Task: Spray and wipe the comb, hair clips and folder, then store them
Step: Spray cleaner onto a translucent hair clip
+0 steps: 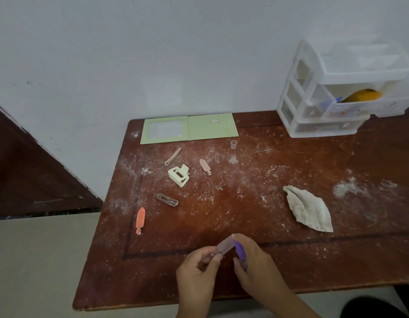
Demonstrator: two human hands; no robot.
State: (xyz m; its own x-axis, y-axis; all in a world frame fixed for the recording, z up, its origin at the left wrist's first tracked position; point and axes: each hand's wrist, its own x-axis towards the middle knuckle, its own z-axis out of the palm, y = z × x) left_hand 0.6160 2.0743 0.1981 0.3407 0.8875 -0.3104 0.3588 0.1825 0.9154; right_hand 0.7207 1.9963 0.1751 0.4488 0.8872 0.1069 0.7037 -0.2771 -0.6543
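Person's body: 2 bare hands and forearms.
Left hand point(197, 267) and right hand point(256, 266) both bare: no gloves, rings, watch or sleeves in view; forearms uncovered to the frame's bottom edge. Fine detail of the fingers is motion-blurred.

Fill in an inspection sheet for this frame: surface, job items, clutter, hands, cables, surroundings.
Surface: brown wooden table, streaked with white dust.
Job's things: open green folder at the back edge; cream claw clip, orange clip, brown snap clip, two more slim clips; grey cloth at right.
Clutter: small clear cap.
Hands: left hand holds a pinkish piece; right hand holds a purple spray bottle.
Cables: nothing seen.
Surroundings: white wall; plastic drawer unit, two drawers pulled out.
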